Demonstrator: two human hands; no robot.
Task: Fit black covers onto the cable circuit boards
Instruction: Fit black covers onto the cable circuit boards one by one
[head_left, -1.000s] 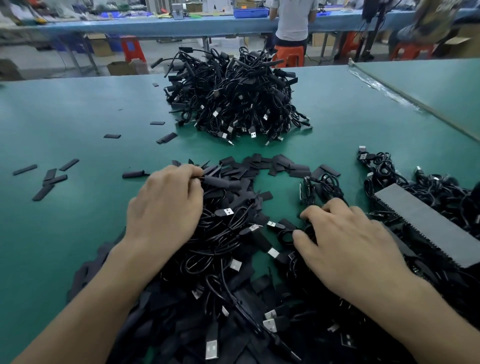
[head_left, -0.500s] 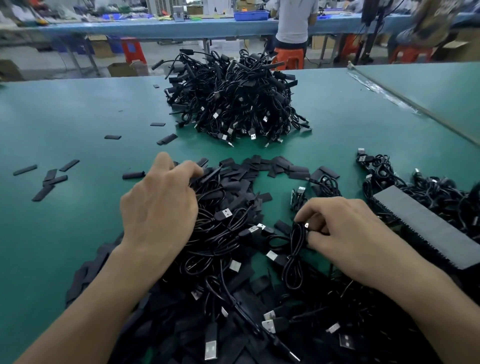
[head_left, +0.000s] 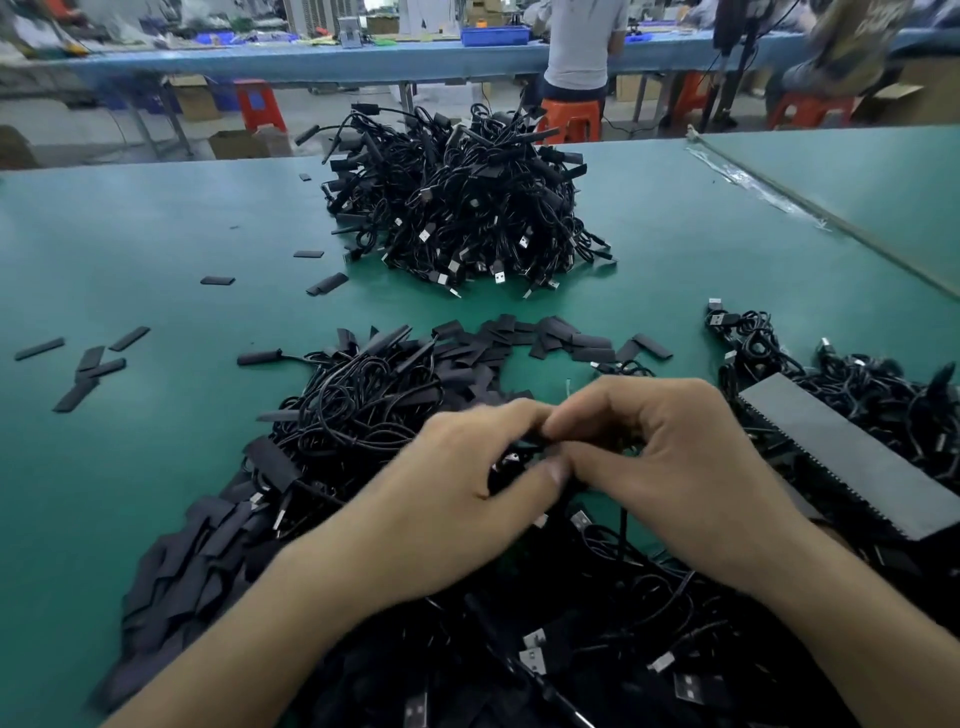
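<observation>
Fingers (head_left: 498, 422) of both hands curl inward and meet tip to tip, pinching a small dark piece (head_left: 522, 450) between them. Blur hides whether it is a cover, a board end, or the two half joined. The left hand (head_left: 457, 499) comes in from the left and the right hand (head_left: 685, 467) from the right, thumbs underneath. A thin cable (head_left: 623, 525) drops from below the right hand into the near heap of cables (head_left: 519, 670), whose plugs show silver.

Beside the left forearm lies a drift of loose black covers (head_left: 197, 561), with more covers in a row (head_left: 545, 338) just beyond the hands. They look light, thin and slightly bendy, so each is probably best pinched by its flat sides near the closed end, leaving the mouth free. The cable itself is floppy. I would grip it at the stiff end right behind the board and keep off the bare board, which is likely the fragile part.

To the right, a grey strip (head_left: 857, 457) rests on another tangle of cables (head_left: 857, 379). A few stray covers (head_left: 93, 364) sit well apart on the green table (head_left: 156, 234). Farther off stands a tall pile of cables (head_left: 457, 208), probably finished ones. Beyond the table, a person (head_left: 576, 47) stands at a blue bench (head_left: 311, 60) near an orange stool (head_left: 571, 119).
</observation>
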